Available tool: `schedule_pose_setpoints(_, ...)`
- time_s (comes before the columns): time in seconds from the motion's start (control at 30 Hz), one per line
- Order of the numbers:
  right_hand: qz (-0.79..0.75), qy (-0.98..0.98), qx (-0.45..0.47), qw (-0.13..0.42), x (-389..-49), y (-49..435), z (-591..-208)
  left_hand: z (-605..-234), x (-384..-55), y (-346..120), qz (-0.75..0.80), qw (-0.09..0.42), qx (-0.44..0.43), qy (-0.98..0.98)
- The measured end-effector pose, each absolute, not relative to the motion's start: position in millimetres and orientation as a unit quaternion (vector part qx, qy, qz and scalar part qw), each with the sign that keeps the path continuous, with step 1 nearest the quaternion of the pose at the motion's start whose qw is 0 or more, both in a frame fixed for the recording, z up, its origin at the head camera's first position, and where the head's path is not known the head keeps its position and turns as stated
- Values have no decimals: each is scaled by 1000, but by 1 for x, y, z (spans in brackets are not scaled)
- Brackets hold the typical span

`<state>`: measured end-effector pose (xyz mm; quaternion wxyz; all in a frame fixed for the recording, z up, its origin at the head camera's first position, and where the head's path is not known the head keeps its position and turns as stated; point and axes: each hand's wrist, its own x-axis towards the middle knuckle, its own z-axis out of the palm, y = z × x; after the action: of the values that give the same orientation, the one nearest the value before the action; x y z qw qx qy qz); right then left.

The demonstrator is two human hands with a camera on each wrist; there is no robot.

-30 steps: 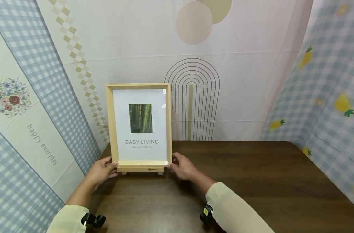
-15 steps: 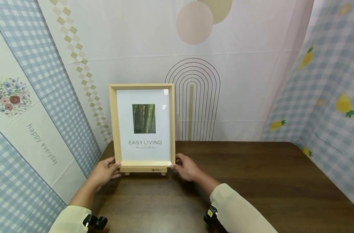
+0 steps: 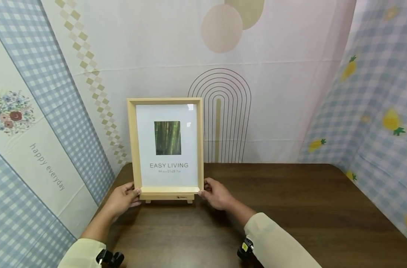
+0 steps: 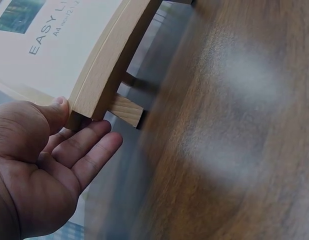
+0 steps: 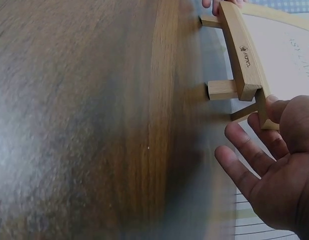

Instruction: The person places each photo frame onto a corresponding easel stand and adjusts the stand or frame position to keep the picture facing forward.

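Observation:
A light wooden picture frame (image 3: 200, 145) stands upright at the left of the table in the head view, with a bamboo picture and "EASY LIVING" printed on its white sheet. It rests on the ledge of a small wooden easel (image 3: 166, 197), whose short feet show below. At the lower left corner, my left hand (image 3: 121, 198) pinches the frame, thumb in front and fingers behind and below. My right hand (image 3: 217, 194) grips the lower right corner likewise. In the right wrist view, a rear easel leg (image 5: 244, 113) shows close to the fingers.
The brown wooden table (image 3: 290, 208) extends far to the right of the frame. Behind stands a pale patterned cloth (image 3: 283, 93). Checked cloths hang along the left (image 3: 49, 74) and right (image 3: 374, 130) sides.
The picture frame and easel have shifted a little to the right, with both hands moving along and keeping their hold at the lower corners.

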<state>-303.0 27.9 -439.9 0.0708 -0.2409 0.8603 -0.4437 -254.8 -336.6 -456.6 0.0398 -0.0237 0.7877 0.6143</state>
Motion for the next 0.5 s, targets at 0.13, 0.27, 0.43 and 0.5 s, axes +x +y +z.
schedule_pose_setpoints(0.13, -445, 861, -236, 73, -302, 28, -440, -458, -257, -337, 616, 44, -18, 787)
schedule_pose_setpoints(0.27, -445, 861, -233, 79, -303, 32, -439, -457, -257, -335, 615, 44, -21, 787)
schedule_pose_setpoints(0.43, -439, 864, -234, 76, -303, 36, -440, -456, -256, -332, 618, 45, -14, 785)
schedule_pose_setpoints(0.5, -440, 862, -240, 74, -303, 37, -440, -457, -256, -330, 618, 45, -14, 785)
